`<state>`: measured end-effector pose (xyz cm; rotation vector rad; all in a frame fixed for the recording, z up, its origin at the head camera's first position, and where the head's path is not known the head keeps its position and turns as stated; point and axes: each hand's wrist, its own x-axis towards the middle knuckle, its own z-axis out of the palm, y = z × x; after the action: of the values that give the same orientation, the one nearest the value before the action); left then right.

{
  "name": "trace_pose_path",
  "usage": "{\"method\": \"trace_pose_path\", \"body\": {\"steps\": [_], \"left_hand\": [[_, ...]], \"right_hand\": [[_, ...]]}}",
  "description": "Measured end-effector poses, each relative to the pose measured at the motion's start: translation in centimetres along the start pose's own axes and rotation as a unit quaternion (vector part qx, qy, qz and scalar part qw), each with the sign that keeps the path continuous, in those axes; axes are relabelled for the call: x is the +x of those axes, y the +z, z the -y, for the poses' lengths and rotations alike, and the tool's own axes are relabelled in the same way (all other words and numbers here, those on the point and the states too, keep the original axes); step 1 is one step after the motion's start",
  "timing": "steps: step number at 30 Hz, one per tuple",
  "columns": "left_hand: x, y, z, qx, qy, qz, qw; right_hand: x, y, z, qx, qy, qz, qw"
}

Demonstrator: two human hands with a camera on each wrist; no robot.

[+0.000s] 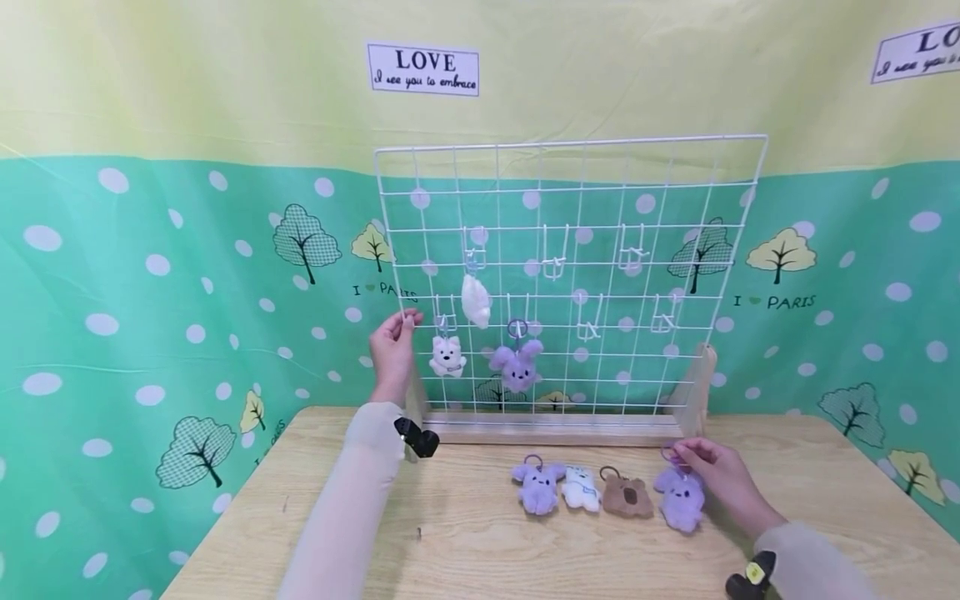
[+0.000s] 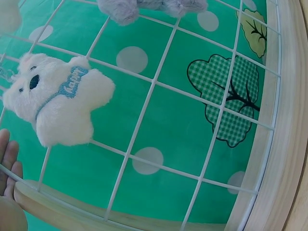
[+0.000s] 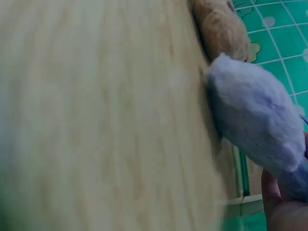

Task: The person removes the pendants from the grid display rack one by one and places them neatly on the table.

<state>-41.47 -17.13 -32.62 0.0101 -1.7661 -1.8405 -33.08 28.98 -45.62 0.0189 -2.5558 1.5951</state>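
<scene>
My left hand holds the left edge of a white wire grid rack; its fingers also show in the left wrist view. From hooks on the rack hang a white dog plush keychain, a white plush turned sideways and a purple long-eared plush keychain. At the table's right, my right hand pinches the ring of a purple plush keychain. The right wrist view shows this purple plush close up, beside the fingers.
In a row left of the right hand lie another purple plush keychain, a white one and a brown bear one. Several white hooks, one a bare hook, are on the grid. A wooden base supports the rack on the table.
</scene>
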Motion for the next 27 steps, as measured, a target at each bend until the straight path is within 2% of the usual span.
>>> {"method": "trace_pose_path", "body": {"steps": [8, 17, 27], "left_hand": [[0.0, 0.1, 0.0, -0.002, 0.006, -0.003, 1.0000], [0.0, 0.0, 0.0, 0.000, 0.009, -0.005, 0.9999], [0.3, 0.0, 0.2, -0.012, 0.010, -0.004, 0.9999]], "right_hand": [[0.8, 0.7, -0.7, 0.014, 0.006, 0.008, 0.9998], [1.2, 0.9, -1.5, 0.077, 0.037, 0.033, 0.9958], [1.0, 1.4, -1.4, 0.071, 0.045, 0.055, 0.9949]]}}
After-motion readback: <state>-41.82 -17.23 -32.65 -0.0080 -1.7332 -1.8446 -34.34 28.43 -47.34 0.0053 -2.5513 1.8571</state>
